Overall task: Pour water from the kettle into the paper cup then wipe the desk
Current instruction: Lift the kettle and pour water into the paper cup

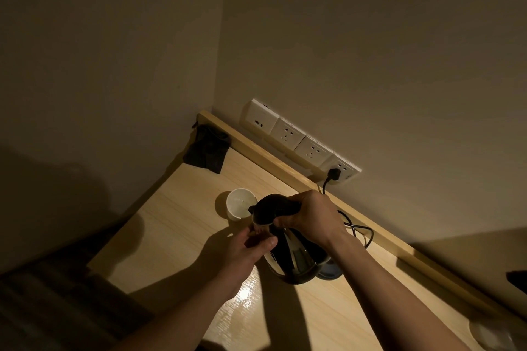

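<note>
A steel kettle [296, 258] with a black lid and handle is tilted to the left, its spout over the rim of a white paper cup [239, 204] that stands upright on the light wooden desk [182, 225]. My right hand [312, 219] grips the kettle's black handle from above. My left hand [242, 248] presses against the kettle's left side below the spout. A dark cloth [206, 152] lies bunched in the desk's far left corner, apart from both hands.
A row of white wall sockets [299, 141] runs behind the desk's raised back ledge, with a black plug [334, 174] and cord [356, 229] leading to the kettle's base [330, 272]. A pale round object [490, 333] sits at the bottom right. The desk's left edge drops to dark floor.
</note>
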`<act>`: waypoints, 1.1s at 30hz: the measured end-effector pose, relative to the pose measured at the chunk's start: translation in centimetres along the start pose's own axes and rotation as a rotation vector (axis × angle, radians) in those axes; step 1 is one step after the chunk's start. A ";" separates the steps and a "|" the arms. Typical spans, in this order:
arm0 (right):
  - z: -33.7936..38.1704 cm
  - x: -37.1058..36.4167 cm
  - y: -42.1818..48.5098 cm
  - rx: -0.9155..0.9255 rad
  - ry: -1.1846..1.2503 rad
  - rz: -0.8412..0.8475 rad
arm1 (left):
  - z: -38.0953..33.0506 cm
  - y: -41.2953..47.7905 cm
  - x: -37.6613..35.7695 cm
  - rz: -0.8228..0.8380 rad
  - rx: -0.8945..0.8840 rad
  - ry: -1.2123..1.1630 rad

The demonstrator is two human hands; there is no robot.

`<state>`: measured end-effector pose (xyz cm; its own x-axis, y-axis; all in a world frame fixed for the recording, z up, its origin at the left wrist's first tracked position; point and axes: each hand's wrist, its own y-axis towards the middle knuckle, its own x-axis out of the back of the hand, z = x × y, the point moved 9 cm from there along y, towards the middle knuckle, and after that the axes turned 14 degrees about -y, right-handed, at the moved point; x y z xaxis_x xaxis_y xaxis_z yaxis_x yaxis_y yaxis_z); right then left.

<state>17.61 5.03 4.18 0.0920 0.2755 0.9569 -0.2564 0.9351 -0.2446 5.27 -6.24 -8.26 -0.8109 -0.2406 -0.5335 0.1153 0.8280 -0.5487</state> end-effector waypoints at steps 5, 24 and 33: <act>-0.1 0.0 0.0 -0.002 0.007 0.001 | 0.0 -0.1 -0.2 0.003 0.013 0.008; -3.9 -1.2 -3.5 -0.032 0.402 -0.038 | -1.2 0.2 -1.3 -0.039 -0.173 0.203; -10.4 -2.3 -8.9 -0.181 0.742 -0.251 | -2.8 -1.1 -6.6 0.003 -0.370 0.579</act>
<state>29.68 -1.66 2.49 0.7578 0.0689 0.6489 0.0106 0.9930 -0.1179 8.93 -4.17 -2.30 -0.9987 -0.0138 -0.0485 -0.0019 0.9716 -0.2367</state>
